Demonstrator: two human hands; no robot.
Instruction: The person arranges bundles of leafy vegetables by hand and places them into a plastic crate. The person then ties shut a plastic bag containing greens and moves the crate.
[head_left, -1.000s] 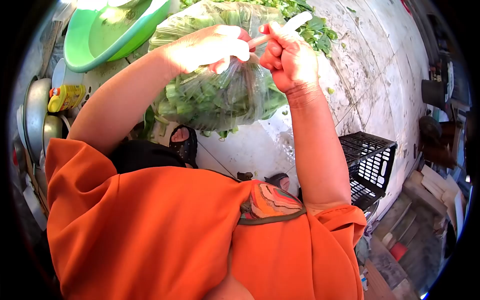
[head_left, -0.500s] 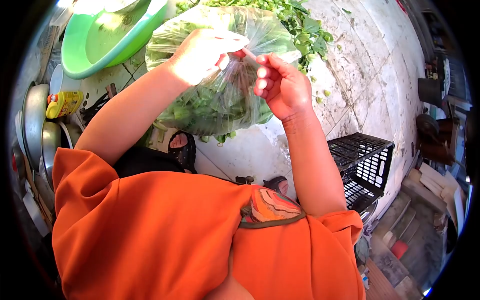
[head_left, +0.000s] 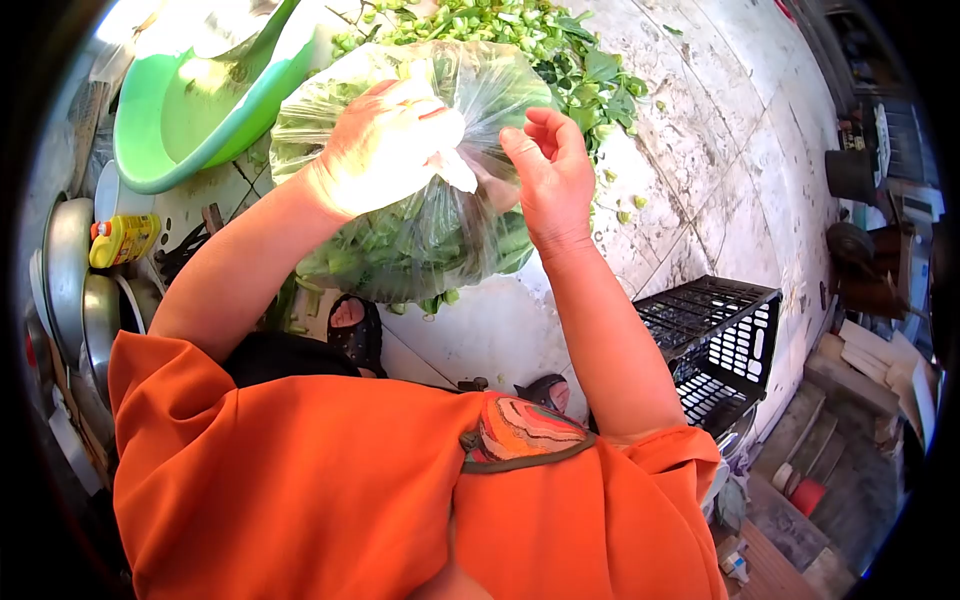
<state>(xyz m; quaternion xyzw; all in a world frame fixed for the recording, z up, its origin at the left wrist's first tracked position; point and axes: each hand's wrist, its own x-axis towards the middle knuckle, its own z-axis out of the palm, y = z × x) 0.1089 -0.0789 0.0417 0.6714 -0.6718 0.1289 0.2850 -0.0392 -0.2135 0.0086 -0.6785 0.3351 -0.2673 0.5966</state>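
A clear plastic bag (head_left: 420, 255) full of green leafy vegetables bulges in front of me, its top gathered and twisted. My left hand (head_left: 390, 145), bright in the sunlight, is closed around the gathered neck. At the right side of the neck is my right hand (head_left: 555, 180), with its fingers curled and thumb raised against the plastic. Some of its fingers seem to lie behind the film, so its exact grip is partly hidden. Beyond the bag, a heap of cut green leaves and stems (head_left: 590, 75) is spread over the floor.
A green plastic basin (head_left: 140, 125) stands at upper left. Below it are a yellow bottle (head_left: 128, 240) and several metal pans (head_left: 68, 260). A black plastic crate (head_left: 715, 335) lies on the tiled floor (head_left: 720, 180) at right. My sandalled feet are under the bag.
Both hands and the bag sit slightly lower and further left in the view. My left hand has turned and closed more around the neck; the right hand's fingers have shifted upward relative to it.
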